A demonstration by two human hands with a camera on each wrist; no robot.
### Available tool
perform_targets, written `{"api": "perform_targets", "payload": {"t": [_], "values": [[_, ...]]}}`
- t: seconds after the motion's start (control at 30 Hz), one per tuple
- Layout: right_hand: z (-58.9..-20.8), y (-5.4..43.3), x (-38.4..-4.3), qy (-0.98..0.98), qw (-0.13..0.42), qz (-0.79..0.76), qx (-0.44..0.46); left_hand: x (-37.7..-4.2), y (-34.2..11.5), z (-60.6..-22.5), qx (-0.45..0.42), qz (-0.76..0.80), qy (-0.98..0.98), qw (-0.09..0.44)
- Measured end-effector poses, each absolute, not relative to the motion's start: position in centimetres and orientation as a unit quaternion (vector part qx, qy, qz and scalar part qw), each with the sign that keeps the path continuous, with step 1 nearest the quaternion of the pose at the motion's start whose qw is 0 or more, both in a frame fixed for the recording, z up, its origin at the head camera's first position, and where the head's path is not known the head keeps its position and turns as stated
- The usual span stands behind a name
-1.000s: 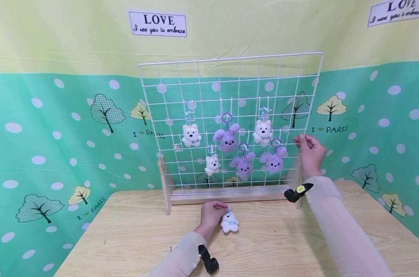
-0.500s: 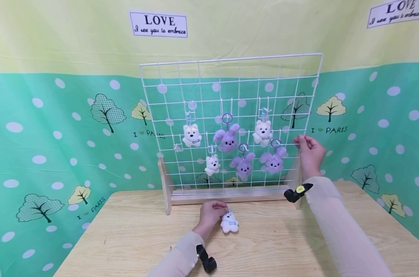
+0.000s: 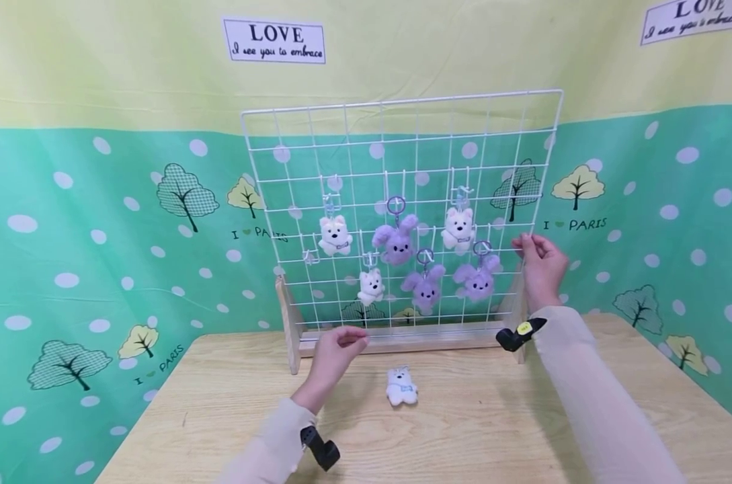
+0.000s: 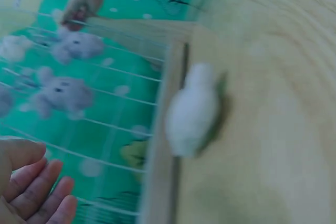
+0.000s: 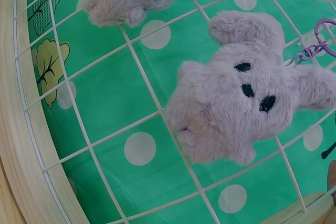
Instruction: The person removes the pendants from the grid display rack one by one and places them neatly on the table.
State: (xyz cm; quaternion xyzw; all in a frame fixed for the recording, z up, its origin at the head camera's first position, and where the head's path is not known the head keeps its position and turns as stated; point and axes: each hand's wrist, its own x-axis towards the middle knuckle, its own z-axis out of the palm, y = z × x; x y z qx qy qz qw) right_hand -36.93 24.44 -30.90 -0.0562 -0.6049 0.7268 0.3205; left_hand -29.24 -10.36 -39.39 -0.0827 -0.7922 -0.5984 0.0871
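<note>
A white plush dog keychain (image 3: 401, 388) lies face up on the wooden table in the head view. My left hand (image 3: 334, 355) hovers to its upper left, apart from it. In the left wrist view that hand's fingers (image 4: 39, 198) are loosely bent around nothing. My right hand (image 3: 544, 269) pinches the right edge of the white wire grid rack (image 3: 402, 103). White plush dogs (image 3: 335, 236) and purple plush bunnies (image 3: 396, 243) hang from hooks on the grid. One purple bunny (image 5: 231, 98) fills the right wrist view, where only a bit of my right hand shows at the edge.
A hook (image 3: 310, 257) at the grid's left bears no toy. The rack stands on a wooden base (image 3: 414, 343) near the back of the table (image 3: 232, 417). Behind it hangs a green and yellow patterned curtain (image 3: 117, 269).
My left hand has let go of the white plush dog's top and moved up and left. The dog stays on the table. My right hand keeps its place on the rack.
</note>
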Motion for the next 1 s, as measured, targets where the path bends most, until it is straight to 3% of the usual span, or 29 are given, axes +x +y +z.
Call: {"api": "perform_targets", "payload": {"t": [0.57, 0.73, 1.0], "values": [[-31.5, 24.9, -37.9, -0.598, 0.321, 0.732, -0.061, -28.0, -14.7, -26.7, -0.127, -0.571, -0.777, 0.231], [-31.4, 24.9, -37.8, -0.596, 0.321, 0.734, -0.057, -29.1, -14.9, -24.5, -0.129, -0.551, -0.780, 0.267], [-31.4, 24.8, -37.8, -0.610, 0.328, 0.719, -0.062, -31.5, -14.6, -22.8, -0.116, -0.527, -0.795, 0.278]]}}
